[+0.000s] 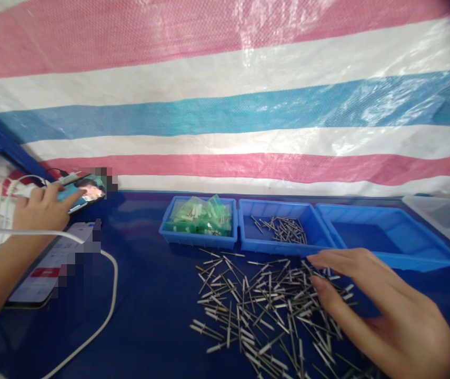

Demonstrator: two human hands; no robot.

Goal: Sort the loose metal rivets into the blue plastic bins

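Observation:
My left hand (42, 209) reaches to the far left, its index finger stretched out and touching the screen of a lit phone (86, 192) propped at the table's back; the other fingers are curled. My right hand (370, 302) lies flat with fingers stretched out over the right side of a loose pile of metal rivets (256, 310) spread on the dark blue table (149, 295). It holds nothing that I can see.
Three blue trays stand behind the pile: one with green plastic bags (201, 216), one with some rivets (282, 229), one bare (386, 237). A second phone (51, 268) and a white cable (108, 295) lie at left. A clear tray (446, 218) sits far right. A striped tarp hangs behind.

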